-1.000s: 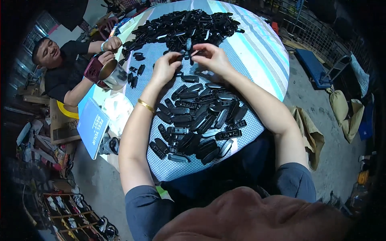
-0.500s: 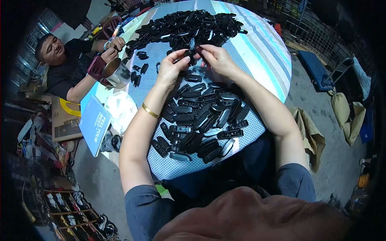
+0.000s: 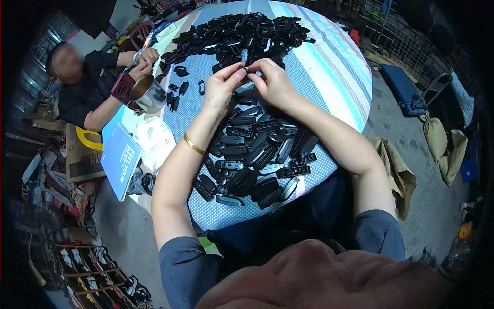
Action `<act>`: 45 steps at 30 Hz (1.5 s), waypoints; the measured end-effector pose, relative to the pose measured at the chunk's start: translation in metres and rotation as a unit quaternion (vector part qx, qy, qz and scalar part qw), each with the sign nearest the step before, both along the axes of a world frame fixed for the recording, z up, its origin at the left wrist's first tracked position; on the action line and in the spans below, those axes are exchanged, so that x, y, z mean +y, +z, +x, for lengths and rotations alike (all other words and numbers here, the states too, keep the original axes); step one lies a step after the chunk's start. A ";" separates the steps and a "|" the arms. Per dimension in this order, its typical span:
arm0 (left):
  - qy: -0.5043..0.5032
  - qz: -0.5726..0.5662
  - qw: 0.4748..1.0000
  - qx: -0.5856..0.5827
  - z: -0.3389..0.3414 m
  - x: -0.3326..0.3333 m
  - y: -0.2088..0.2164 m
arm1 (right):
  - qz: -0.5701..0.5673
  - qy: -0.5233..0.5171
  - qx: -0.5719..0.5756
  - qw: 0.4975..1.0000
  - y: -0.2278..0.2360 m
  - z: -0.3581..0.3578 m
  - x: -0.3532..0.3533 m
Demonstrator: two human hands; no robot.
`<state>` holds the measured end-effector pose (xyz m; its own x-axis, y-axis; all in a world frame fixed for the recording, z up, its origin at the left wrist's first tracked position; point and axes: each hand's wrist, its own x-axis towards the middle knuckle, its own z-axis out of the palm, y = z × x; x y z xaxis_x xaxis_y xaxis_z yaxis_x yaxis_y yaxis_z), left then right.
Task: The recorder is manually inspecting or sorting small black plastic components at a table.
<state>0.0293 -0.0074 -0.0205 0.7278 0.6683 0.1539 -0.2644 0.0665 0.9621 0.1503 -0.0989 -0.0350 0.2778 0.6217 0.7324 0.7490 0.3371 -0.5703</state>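
Observation:
My left hand (image 3: pixel 220 91) and my right hand (image 3: pixel 276 86) meet above the table, fingertips closed in a pinch. Between them is a small black plastic part (image 3: pixel 244 70), mostly hidden by the fingers. Just beyond them rises a large heap of black plastic pieces (image 3: pixel 239 38). Nearer me, between my forearms, lies a second group of long black plastic pieces (image 3: pixel 260 147), some with a glossy or silvery side. A gold bangle (image 3: pixel 194 144) circles my left wrist. A few loose black pieces (image 3: pixel 181 71) lie to the left of my hands.
A striped, patterned cloth (image 3: pixel 329 67) covers the rounded table. At its left are a metal mug (image 3: pixel 149 94), a white plastic bag (image 3: pixel 155 140) and a blue notebook (image 3: pixel 122 160). A co-worker (image 3: pixel 85 87) sits far left, hands together at the table edge. A blue platform trolley (image 3: pixel 403 90) stands right.
My right hand has moved left, bringing its fingertips against those of my left hand. The small part between them is now more covered. The co-worker's head has shifted slightly.

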 end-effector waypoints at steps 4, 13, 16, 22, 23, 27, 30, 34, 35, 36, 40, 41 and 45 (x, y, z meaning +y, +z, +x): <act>0.017 0.063 0.998 0.009 -0.003 0.007 0.007 | -0.216 0.093 0.217 0.948 0.005 0.006 0.001; -0.009 0.125 0.992 -0.006 -0.011 0.003 0.021 | -0.207 0.141 0.152 0.956 0.018 0.007 -0.008; -0.050 0.257 0.959 0.107 -0.017 0.001 0.041 | -0.196 0.220 0.127 0.947 0.012 0.037 -0.003; -0.268 0.338 0.882 0.190 -0.027 -0.014 0.050 | -0.197 -0.125 -0.081 0.969 -0.003 0.079 0.003; -0.245 0.371 0.871 0.207 -0.027 -0.009 0.048 | -0.227 -0.123 -0.119 0.959 -0.003 0.075 0.003; 0.002 0.606 0.738 0.297 -0.031 0.028 0.029 | -0.216 -0.157 -0.214 0.940 -0.012 0.064 0.000; -0.030 0.505 0.787 0.353 -0.031 0.050 0.000 | -0.241 -0.157 -0.257 0.923 -0.009 0.053 0.003; 0.073 0.520 0.785 0.327 -0.010 0.045 -0.007 | -0.237 -0.146 -0.277 0.920 -0.009 0.048 0.001; 0.059 0.472 0.819 0.322 -0.003 0.043 -0.008 | -0.243 -0.127 -0.257 0.927 -0.009 0.045 0.001; 0.058 0.473 0.819 0.321 0.006 0.042 -0.009 | -0.248 -0.107 -0.237 0.933 -0.009 0.044 0.001; 0.043 0.435 0.847 0.301 0.032 0.053 -0.004 | -0.299 -0.090 -0.206 0.927 -0.008 0.040 0.003; 0.105 0.522 0.793 0.296 0.035 0.062 -0.009 | -0.299 -0.090 -0.205 0.928 -0.006 0.037 0.003; 0.150 0.608 0.709 0.326 0.037 0.073 -0.016 | -0.246 -0.064 -0.145 0.956 -0.007 0.037 0.002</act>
<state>0.0660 0.0651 -0.0362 0.7625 0.4699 0.4446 0.4350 -0.8812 0.1852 0.1869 -0.0971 -0.0417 0.2051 0.8852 0.4175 0.9167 -0.0243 -0.3989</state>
